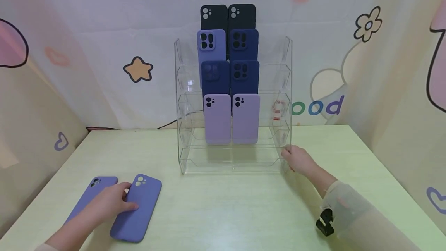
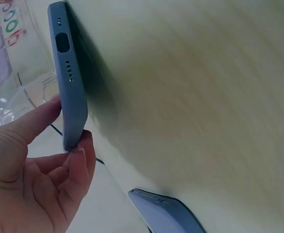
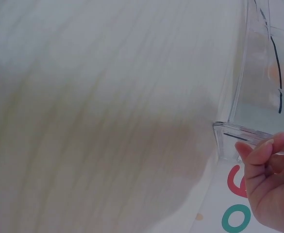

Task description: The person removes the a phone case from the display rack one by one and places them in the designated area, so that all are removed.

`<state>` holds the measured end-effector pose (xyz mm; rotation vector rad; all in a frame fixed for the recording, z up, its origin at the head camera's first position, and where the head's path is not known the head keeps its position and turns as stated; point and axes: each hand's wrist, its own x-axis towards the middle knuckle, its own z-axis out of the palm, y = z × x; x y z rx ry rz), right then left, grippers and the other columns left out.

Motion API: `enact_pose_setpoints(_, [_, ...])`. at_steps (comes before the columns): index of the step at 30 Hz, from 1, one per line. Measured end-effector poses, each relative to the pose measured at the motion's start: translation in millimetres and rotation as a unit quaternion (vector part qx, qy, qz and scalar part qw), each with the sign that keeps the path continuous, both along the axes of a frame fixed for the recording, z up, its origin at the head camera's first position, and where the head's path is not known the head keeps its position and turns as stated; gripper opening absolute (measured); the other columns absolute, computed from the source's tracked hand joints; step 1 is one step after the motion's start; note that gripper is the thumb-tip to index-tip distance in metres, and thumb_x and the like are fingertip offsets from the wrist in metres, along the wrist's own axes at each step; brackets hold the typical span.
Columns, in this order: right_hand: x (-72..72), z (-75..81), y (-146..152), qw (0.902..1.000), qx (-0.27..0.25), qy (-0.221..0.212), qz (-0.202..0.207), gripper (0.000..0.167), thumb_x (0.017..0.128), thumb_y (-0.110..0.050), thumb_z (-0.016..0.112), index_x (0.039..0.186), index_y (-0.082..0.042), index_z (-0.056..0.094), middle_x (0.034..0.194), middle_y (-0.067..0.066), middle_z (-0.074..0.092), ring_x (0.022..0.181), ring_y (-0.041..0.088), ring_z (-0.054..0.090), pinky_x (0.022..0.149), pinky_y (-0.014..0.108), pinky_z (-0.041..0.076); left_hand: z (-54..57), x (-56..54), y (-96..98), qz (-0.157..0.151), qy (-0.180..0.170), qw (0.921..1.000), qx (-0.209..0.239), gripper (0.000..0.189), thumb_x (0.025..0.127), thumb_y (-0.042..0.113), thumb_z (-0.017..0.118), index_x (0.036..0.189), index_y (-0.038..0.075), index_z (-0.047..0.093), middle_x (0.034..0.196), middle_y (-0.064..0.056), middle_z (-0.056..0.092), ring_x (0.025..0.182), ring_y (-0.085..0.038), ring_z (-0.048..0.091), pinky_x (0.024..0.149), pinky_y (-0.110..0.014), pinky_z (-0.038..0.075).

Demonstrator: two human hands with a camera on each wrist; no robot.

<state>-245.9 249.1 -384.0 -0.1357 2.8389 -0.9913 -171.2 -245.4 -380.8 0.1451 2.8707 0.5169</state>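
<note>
At seven-to-eight o'clock from the clear rack (image 1: 233, 168) (head view): purple case (image 1: 144, 209), long axis one-to-seven, pinched at its left edge by left hand (image 1: 111, 200), the nearer. Right hand (image 1: 299, 159), four o'clock, pinches rack's side.

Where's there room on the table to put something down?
The biggest bare patch of table is in front of the clear rack, between the held case and the right sleeve. There's another left of the rack, behind the second case. Front left is crowded: the left hand and both cases.
</note>
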Motion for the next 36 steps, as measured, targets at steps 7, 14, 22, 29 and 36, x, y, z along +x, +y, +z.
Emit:
enact_pose_setpoints(7, [1.5,0.0,-2,1.0,-0.002,0.004,-0.005,0.031,0.094,-0.014,0.031,0.104,0.007,0.051,0.054,0.002,0.041,0.045,0.014,0.039,0.048,0.028,0.035,-1.9,6.5,0.1,0.012,-0.022,0.998,-0.058,0.098,0.068,0.051,0.077,0.128,-0.017,0.039,0.118,-0.032,0.053,0.108,-0.045,0.051,0.085,-0.056,0.042])
enact_pose_setpoints(14, [3.9,1.9,-3,0.9999,0.001,0.006,-0.011,0.026,0.094,-0.013,0.031,0.095,0.005,0.051,0.055,0.002,0.042,0.046,0.014,0.039,0.048,0.029,0.034,-5.8,11.1,-4.7,0.022,-0.012,0.9974,-0.068,0.104,0.068,0.052,0.076,0.136,-0.013,0.031,0.124,-0.036,0.047,0.111,-0.049,0.047,0.08,-0.058,0.043])
enact_pose_setpoints(22, [4.8,2.4,-2,0.9999,0.0,0.014,-0.004,0.035,0.093,-0.013,0.031,0.108,0.01,0.052,0.052,0.001,0.04,0.044,0.013,0.039,0.047,0.028,0.034,-10.2,15.3,-4.0,-0.007,-0.005,0.9924,-0.123,0.075,0.077,0.045,0.071,0.135,0.003,0.047,0.112,-0.031,0.054,0.096,-0.039,0.056,0.064,-0.049,0.047])
enact_pose_setpoints(29, [5.6,2.5,-2,0.9999,-0.002,0.014,-0.006,0.032,0.093,-0.013,0.031,0.103,0.008,0.052,0.053,0.002,0.041,0.044,0.013,0.039,0.047,0.028,0.034,-13.5,19.2,0.6,-0.017,-0.018,0.987,-0.159,0.07,0.084,0.052,0.061,0.132,0.001,0.051,0.104,-0.022,0.055,0.08,-0.027,0.056,0.06,-0.045,0.047])
enact_pose_setpoints(36, [4.3,2.0,-3,0.9999,0.001,0.016,-0.001,0.038,0.094,-0.013,0.031,0.114,0.013,0.051,0.054,0.002,0.041,0.044,0.013,0.039,0.047,0.027,0.034,-13.8,23.4,9.4,-0.007,-0.017,0.9854,-0.169,0.102,0.067,0.076,0.058,0.127,-0.007,0.051,0.109,-0.023,0.051,0.093,-0.037,0.055,0.062,-0.051,0.049])
